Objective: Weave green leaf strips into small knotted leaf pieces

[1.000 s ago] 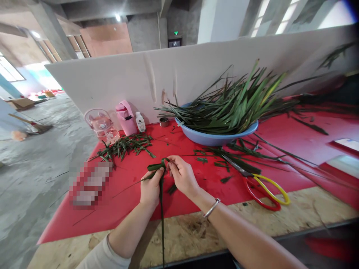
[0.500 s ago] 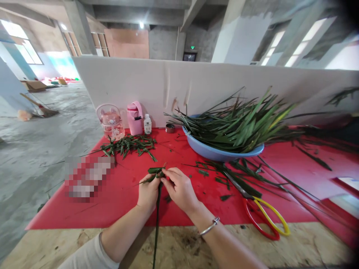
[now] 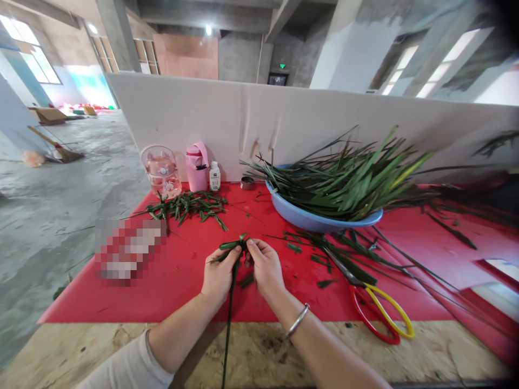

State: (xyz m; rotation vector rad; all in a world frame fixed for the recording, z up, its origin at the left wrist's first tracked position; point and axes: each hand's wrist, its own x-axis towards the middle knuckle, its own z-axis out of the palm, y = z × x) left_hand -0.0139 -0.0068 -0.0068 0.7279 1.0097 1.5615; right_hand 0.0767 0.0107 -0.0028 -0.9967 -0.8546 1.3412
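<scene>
Leaf strip (image 3: 232, 254), folded at its top, is pinched between both hands above the red mat near the table's front edge, its long tail trailing down past that edge. The left hand (image 3: 218, 275) is closed on the fold from below; the right hand (image 3: 265, 267) is closed on it too, and has been drawn in tighter than half a second ago. Scissors (image 3: 381, 310) lie untouched toward the right front, the blue basin (image 3: 320, 219) of leaves behind them.

Scissors (image 3: 377, 308) and basin (image 3: 320, 219) crowd the right; left mat (image 3: 170, 270) open.
</scene>
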